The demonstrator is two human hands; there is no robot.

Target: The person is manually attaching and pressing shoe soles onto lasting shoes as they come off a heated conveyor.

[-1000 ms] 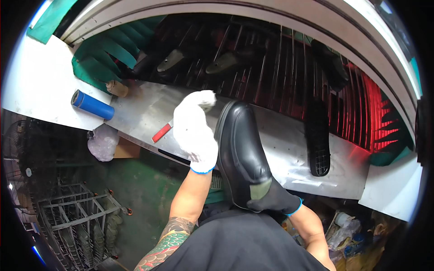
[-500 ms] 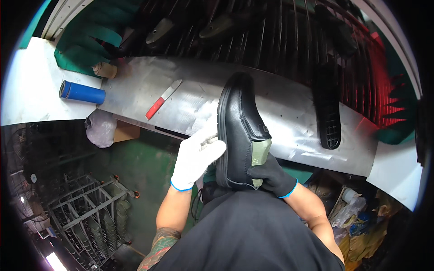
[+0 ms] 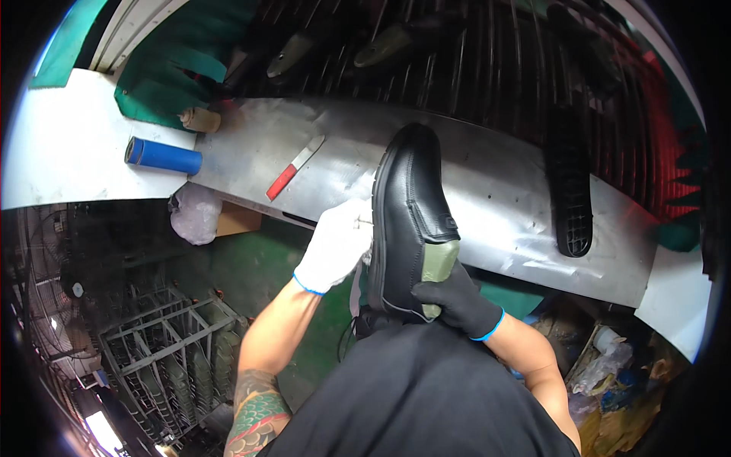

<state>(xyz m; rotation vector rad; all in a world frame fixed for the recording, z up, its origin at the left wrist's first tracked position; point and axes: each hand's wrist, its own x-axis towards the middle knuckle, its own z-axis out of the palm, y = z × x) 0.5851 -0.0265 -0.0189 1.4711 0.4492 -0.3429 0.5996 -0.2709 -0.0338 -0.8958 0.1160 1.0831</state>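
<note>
blk shoe [image 3: 396, 221] mid-frame, toe up, green last [image 3: 438, 260] inside it, metal bench [image 3: 495, 190] behind. r hand [image 3: 454, 299] in blk glove, closed on last's heel end. l hand [image 3: 335, 245] in wht glove, fingers curled at sole's l edge — can't tell if gripping. lower-left rack [image 3: 167, 351] holds rows of dk green pcs; pale bag [image 3: 196, 215] at left — contents unclear.

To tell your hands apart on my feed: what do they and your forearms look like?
The left hand wears a white glove, the right hand a black glove, both blue-edged at the wrist. Both forearms are sleeveless; the left has a patterned tattoo.
</note>
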